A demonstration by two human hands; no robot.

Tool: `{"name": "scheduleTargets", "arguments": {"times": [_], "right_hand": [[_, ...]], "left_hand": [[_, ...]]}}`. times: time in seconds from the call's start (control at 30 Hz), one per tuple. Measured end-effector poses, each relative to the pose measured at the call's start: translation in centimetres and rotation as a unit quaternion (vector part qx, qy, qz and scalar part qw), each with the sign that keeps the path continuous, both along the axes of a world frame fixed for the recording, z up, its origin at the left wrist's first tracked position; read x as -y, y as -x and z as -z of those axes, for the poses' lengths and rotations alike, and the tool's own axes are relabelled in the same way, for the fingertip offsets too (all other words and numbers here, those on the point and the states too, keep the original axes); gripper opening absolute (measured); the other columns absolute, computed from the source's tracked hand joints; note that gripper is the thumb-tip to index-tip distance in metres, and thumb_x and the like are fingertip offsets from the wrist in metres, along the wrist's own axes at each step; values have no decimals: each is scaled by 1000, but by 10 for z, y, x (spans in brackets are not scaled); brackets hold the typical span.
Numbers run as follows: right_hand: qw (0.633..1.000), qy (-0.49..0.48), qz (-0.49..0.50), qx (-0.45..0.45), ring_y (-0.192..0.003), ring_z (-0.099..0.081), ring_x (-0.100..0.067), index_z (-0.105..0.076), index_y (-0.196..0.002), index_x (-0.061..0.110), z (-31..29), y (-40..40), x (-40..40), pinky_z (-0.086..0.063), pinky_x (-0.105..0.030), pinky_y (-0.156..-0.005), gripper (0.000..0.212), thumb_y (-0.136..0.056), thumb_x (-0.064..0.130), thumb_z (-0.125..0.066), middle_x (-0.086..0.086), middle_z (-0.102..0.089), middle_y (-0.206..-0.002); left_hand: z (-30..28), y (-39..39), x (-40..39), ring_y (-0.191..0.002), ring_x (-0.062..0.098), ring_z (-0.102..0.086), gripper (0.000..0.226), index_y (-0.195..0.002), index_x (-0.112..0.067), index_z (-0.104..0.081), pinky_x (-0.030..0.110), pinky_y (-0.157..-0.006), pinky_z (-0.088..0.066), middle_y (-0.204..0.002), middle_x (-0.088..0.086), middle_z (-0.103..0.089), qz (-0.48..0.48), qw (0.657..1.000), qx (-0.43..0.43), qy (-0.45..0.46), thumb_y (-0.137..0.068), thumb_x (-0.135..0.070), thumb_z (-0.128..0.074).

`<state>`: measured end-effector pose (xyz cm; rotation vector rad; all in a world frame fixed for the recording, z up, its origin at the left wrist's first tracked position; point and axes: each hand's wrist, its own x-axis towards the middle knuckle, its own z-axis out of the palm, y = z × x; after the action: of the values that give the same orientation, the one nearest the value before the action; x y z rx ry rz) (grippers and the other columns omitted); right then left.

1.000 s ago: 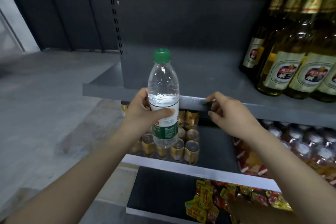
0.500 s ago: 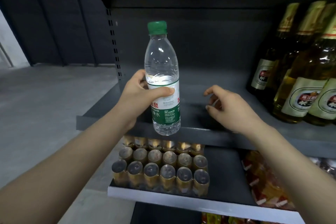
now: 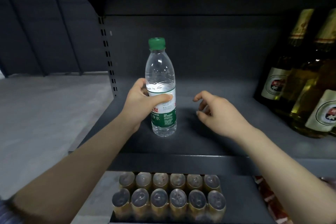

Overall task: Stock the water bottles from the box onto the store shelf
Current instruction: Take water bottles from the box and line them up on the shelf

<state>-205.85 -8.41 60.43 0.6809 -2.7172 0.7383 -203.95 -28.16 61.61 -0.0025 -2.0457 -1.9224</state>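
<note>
Now my left hand (image 3: pixel 143 102) grips the upright clear plastic green-capped water bottle (image 3: pixel 161 89) on the dark grey metal shelf (image 3: pixel 209 142) | my right hand (image 3: pixel 216 112) at its 3 o'clock, apart, fingers loosely curled, empty | amber glass beer bottles (image 3: pixel 300 87) further at 3 o'clock

Left hand (image 3: pixel 143 101) gripping, right hand (image 3: pixel 216 112) loose.

Clear glossy plastic on the water bottle (image 3: pixel 160 78), matt grey painted metal across the shelf (image 3: pixel 209 138), shiny metal topping the cans (image 3: pixel 169 196)

The water bottle (image 3: pixel 161 87), held by the left hand (image 3: pixel 143 104), now stands over the shelf (image 3: pixel 209 138); the right hand (image 3: pixel 216 112), at 3 o'clock, has left the shelf edge.
</note>
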Motion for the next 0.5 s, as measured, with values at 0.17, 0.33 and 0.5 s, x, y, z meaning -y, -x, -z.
{"name": "scheduleTargets", "arguments": {"times": [0.17, 0.33, 0.5], "right_hand": [[1000, -8, 15, 7, -83, -56, -20, -51, -110, 22, 2, 6, 6, -48, -36, -80, 28, -84, 19, -57, 2, -58, -95], [999, 39, 17, 14, -78, -54, -18, -53, -108, 21, 4, 4, 6, -46, -31, -77, 26, -83, 15, -59, 3, -58, -89], [989, 144, 22, 17, -80, -59, -16, -57, -112, 21, 3, -6, 10, -43, -16, -73, 31, -84, 10, -59, 12, -55, -85]], "left_hand": [[3, 8, 1, -76, 0, -65, 42, -97, -21, -54, 16, -67, -53, -92, -7, -67, 9, 1000, 0, 9, -68, -3, -78], [3, 10, -2, -70, -5, -64, 47, -103, -18, -52, 9, -58, -50, -90, -8, -65, 25, 999, 4, 25, -68, -5, -79], [4, 5, 10, -93, 11, -65, 51, -119, -16, -50, 19, -77, -53, -104, 0, -67, 59, 996, 50, 49, -76, -1, -71]]}}
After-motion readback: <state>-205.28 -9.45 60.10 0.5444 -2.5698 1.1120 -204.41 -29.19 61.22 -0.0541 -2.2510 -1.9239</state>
